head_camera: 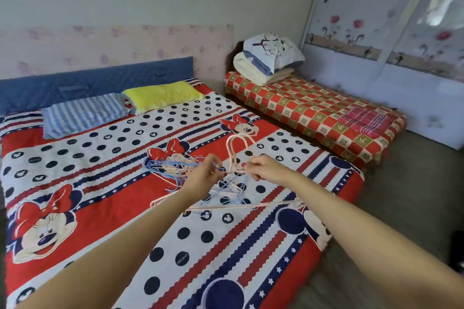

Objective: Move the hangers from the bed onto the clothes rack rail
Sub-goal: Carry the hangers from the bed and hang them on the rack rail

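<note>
Both arms are stretched out over the bed, the one with the red, white and navy cartoon mouse cover. The right hand is pinched around the necks of a bunch of pink hangers, their hooks curving up above the fingers and the long bottom bars trailing down toward the cover. The left hand is right beside it, fingers curled in on thin wire at the same bunch, looks like blue and pink strands, though exactly which hanger it has is hard to make out. Just behind the left hand there's a messy tangle of more blue and pink hangers lying on the cover, roughly mid-bed. Up by the blue headboard sit a striped pillow and a yellow pillow. Off to the right is a smaller bed with a red checked cover and folded bedding stacked at its far end, and a flowered wardrobe behind that.
</note>
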